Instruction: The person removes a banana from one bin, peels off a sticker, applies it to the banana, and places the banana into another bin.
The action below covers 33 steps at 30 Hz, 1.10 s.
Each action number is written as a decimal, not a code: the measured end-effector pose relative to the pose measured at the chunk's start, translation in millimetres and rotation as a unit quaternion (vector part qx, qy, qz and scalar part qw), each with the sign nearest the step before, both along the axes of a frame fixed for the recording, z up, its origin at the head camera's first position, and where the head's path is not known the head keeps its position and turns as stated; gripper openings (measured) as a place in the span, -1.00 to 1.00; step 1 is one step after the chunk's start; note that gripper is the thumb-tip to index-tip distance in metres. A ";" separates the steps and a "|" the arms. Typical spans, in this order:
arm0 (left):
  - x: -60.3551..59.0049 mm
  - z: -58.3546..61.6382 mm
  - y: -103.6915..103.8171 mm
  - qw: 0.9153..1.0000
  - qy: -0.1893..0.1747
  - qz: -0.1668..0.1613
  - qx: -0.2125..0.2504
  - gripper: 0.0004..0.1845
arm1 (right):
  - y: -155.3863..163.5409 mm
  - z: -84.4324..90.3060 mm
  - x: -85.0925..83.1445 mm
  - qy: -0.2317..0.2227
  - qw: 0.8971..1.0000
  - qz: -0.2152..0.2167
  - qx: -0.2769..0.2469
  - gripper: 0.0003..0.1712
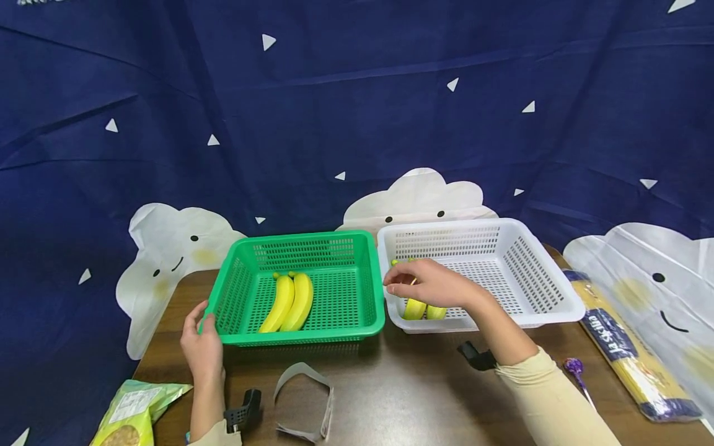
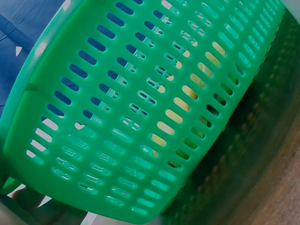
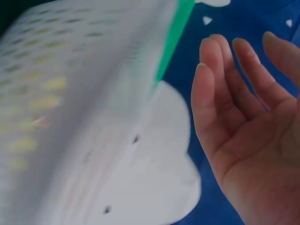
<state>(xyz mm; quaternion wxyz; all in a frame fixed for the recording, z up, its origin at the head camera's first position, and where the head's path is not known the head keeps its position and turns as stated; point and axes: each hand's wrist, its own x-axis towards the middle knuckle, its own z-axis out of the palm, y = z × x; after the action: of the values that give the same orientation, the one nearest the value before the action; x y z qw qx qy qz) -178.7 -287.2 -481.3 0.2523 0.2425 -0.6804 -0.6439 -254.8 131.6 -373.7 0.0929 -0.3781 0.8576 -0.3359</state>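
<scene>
Right hand (image 1: 432, 286) over the white basket (image 1: 549, 291), open floor to its right, bananas (image 1: 424, 308) beneath (partly hidden), green basket (image 1: 365, 272) wall just to its left, left hand (image 1: 202, 347) at that basket's near corner, bare table (image 1: 401, 384) behind both hands

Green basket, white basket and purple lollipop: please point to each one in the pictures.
green basket (image 1: 357, 282): head view, on its right inner wall.
white basket (image 1: 535, 272): head view, on its right inner wall.
purple lollipop (image 1: 573, 367): head view, on its wrapped round head, on the table beside the right sleeve.
</scene>
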 end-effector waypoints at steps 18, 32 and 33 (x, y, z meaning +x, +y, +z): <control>-2.1 -4.3 2.3 1.000 -0.013 0.009 -0.016 -0.61 | -114.0 33.8 -76.9 -0.077 0.989 0.044 0.114 -0.76; -0.1 -2.7 -0.6 1.000 -0.008 0.010 -0.020 -0.61 | -153.7 0.0 -92.9 -0.185 0.970 -0.036 0.154 -0.77; -1.0 -2.6 -1.0 1.000 -0.005 0.010 -0.020 -0.61 | -156.0 -2.0 -92.5 -0.183 0.969 -0.040 0.159 -0.78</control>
<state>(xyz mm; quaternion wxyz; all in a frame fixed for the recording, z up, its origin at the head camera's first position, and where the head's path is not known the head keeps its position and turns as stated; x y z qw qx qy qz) -179.8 -288.2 -483.9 0.2605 0.2474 -0.6918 -0.6264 -347.2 -24.4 -375.7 0.2934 -0.2559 0.8830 -0.2620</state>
